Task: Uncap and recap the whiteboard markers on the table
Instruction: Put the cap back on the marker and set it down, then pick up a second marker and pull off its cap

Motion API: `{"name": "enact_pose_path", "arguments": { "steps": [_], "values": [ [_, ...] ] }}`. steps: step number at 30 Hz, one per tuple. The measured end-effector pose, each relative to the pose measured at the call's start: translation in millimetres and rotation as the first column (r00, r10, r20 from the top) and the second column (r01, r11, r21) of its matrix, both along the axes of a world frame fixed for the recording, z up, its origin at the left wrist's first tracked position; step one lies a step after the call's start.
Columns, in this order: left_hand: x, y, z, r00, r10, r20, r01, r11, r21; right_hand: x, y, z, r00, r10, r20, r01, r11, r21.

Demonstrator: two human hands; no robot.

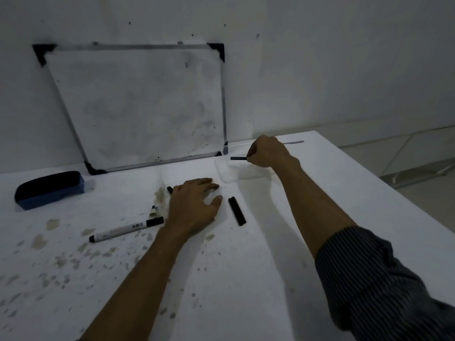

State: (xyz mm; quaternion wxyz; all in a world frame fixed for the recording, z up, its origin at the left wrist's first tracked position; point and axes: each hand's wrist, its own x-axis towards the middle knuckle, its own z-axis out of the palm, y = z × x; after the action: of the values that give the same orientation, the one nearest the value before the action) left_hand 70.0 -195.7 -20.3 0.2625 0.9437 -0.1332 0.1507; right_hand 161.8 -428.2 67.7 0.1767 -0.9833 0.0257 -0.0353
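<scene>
A white table (246,279), stained with brownish flecks along its left side, fills the lower view and meets a pale wall at its far edge. A framed whiteboard (140,107) with black corners leans on that wall, standing on the table's far edge. Near the far left edge lies a dark blue board eraser (49,189). A clear shallow tray (236,172) sits near the far edge, right of centre.

The right hand (268,151), its arm in a rolled striped sleeve (374,279), is closed in a fist over the tray, gripping a thin dark marker (238,158) whose end points left. The left hand (193,205) rests palm down mid-table, fingers spread wide, holding nothing; a dark tip (169,189) pokes out from behind its far side. Just right of its thumb lie two black caps (236,210) side by side. To its left lies a white-barrelled marker (126,229) with black ends, and beside that a small pale stub (153,211).
</scene>
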Motion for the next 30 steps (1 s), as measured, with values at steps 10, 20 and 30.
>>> {"name": "enact_pose_path", "arguments": {
  "steps": [10, 20, 30],
  "values": [
    [3, 0, 2, 1.000, 0.001, -0.003, -0.001, 1.000, -0.019, 26, 7, -1, 0.980, 0.021, -0.196, -0.016, 1.000, 0.024],
    [-3, 6, 35, 0.963, -0.138, -0.233, 0.010, 0.879, -0.477, -140, 67, -18, 0.958, -0.024, 0.285, -0.117, 0.877, 0.466],
    [-47, 62, 58, 0.994, -0.094, -0.055, 0.068, 0.930, -0.362, -167, 137, -67, 0.970, -0.022, 0.244, 0.007, 0.998, 0.061]
  ]
}}
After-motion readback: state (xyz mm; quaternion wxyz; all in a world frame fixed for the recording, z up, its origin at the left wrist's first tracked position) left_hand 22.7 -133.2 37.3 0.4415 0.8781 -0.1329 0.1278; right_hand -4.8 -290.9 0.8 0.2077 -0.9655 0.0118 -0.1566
